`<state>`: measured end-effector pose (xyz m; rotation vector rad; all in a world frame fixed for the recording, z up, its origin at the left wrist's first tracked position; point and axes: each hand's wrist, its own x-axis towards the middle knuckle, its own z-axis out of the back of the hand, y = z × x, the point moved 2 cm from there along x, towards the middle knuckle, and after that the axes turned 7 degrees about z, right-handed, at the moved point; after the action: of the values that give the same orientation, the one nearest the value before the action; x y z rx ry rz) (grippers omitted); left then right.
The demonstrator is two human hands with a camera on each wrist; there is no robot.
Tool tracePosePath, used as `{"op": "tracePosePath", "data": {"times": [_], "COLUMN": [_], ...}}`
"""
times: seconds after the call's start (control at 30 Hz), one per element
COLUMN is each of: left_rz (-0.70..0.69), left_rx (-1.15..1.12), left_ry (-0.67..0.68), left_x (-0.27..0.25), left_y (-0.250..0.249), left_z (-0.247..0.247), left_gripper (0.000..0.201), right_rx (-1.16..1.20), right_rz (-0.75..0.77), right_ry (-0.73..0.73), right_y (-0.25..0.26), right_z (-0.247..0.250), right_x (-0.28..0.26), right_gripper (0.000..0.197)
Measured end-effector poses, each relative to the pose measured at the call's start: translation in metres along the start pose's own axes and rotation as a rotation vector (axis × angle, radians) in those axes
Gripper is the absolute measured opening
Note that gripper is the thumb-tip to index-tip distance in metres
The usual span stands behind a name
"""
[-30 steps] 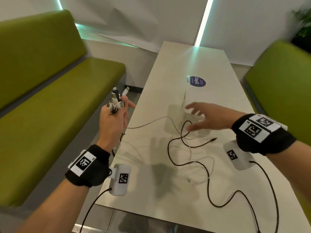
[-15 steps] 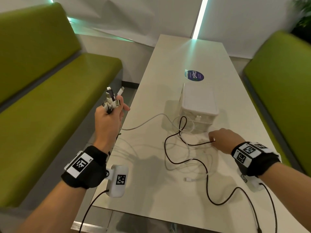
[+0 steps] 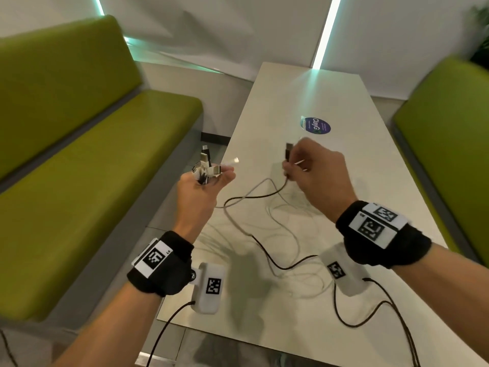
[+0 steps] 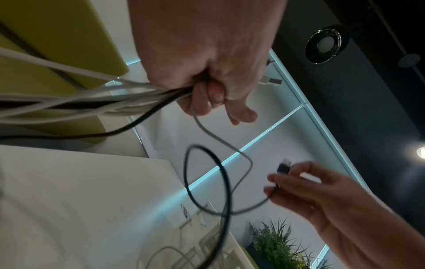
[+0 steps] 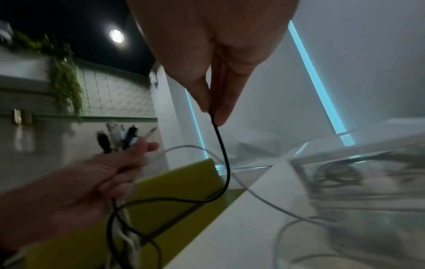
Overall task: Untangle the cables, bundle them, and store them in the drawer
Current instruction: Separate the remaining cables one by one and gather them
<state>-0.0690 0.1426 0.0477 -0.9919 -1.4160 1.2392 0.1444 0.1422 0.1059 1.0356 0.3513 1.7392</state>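
Note:
My left hand (image 3: pixel 211 178) is raised off the table's left edge and grips a bunch of cable ends, their white and black plugs (image 3: pixel 205 165) sticking up above the fist. The cords trail from it down to the table (image 3: pixel 304 88). My right hand (image 3: pixel 291 168) pinches the black cable (image 5: pixel 223 149) just below its plug (image 3: pixel 288 151), held upright a short way right of the left hand. That cable loops down across loose white cables (image 3: pixel 291 234). The white drawer box (image 5: pixel 358 151) lies behind my right hand and is mostly hidden in the head view.
Green benches (image 3: pixel 79 168) (image 3: pixel 449 123) run along both sides of the narrow table. A round purple sticker (image 3: pixel 316 125) marks the far half. A plant (image 3: pixel 480 35) stands at the far right. Black sensor leads hang from both wrists near the front edge.
My right hand dropped to the table beside the box, took the black cable's end, and lifted it up toward the left hand. The left hand kept its bunch of plugs.

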Motion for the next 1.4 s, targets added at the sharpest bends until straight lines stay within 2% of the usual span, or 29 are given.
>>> {"op": "tracePosePath", "data": {"times": [0.07, 0.13, 0.23, 0.3, 0.4, 0.5, 0.6, 0.67, 0.77, 0.93, 1.03, 1.23, 1.33, 1.4], "left_rz": [-0.015, -0.024, 0.022, 0.067, 0.133, 0.119, 0.090, 0.093, 0.077, 0.068, 0.081, 0.118, 0.080, 0.049], "left_rx": [0.026, 0.049, 0.059, -0.010, -0.060, -0.053, -0.047, -0.022, 0.034, 0.042, 0.032, -0.065, -0.089, -0.078], "left_ry": [0.006, 0.022, 0.066, 0.105, 0.143, 0.236, 0.297, 0.260, 0.218, 0.228, 0.239, 0.161, 0.092, 0.058], "left_x": [-0.003, -0.005, -0.008, -0.010, -0.006, -0.007, -0.011, -0.011, -0.012, -0.015, -0.017, -0.018, -0.018, -0.018], "left_y": [-0.003, -0.004, 0.000, 0.000, 0.005, 0.004, 0.002, 0.002, -0.003, -0.012, -0.016, -0.017, -0.019, -0.022], "left_z": [-0.002, -0.004, -0.004, -0.002, 0.002, 0.001, 0.000, 0.001, 0.003, 0.004, 0.004, 0.002, 0.001, 0.002], "left_gripper": [0.017, 0.008, 0.036, 0.038, 0.039, 0.040, 0.041, 0.046, 0.049, 0.024, 0.018, 0.025, 0.043, 0.049], "right_rx": [0.169, 0.267, 0.292, 0.322, 0.346, 0.365, 0.391, 0.408, 0.388, 0.324, 0.315, 0.236, 0.162, 0.178], "right_rz": [-0.061, -0.092, -0.053, -0.036, 0.023, 0.093, 0.087, 0.032, -0.041, -0.086, -0.085, -0.191, -0.194, -0.203], "right_ry": [0.023, 0.069, 0.144, 0.164, 0.201, 0.228, 0.275, 0.298, 0.285, 0.235, 0.205, 0.217, 0.300, 0.396], "right_y": [0.017, 0.029, 0.040, 0.044, 0.046, 0.046, 0.046, 0.044, 0.041, 0.040, 0.040, 0.041, 0.045, 0.051], "right_z": [-0.018, -0.037, -0.057, -0.060, -0.060, -0.062, -0.066, -0.067, -0.068, -0.064, -0.065, -0.069, -0.077, -0.081], "right_x": [0.001, -0.001, -0.004, -0.005, -0.005, -0.008, -0.009, -0.007, -0.005, -0.005, -0.008, -0.007, -0.013, -0.018], "right_gripper": [0.031, 0.028, 0.014, 0.010, 0.017, 0.027, 0.038, 0.040, 0.030, 0.030, 0.029, 0.041, 0.033, 0.041]}}
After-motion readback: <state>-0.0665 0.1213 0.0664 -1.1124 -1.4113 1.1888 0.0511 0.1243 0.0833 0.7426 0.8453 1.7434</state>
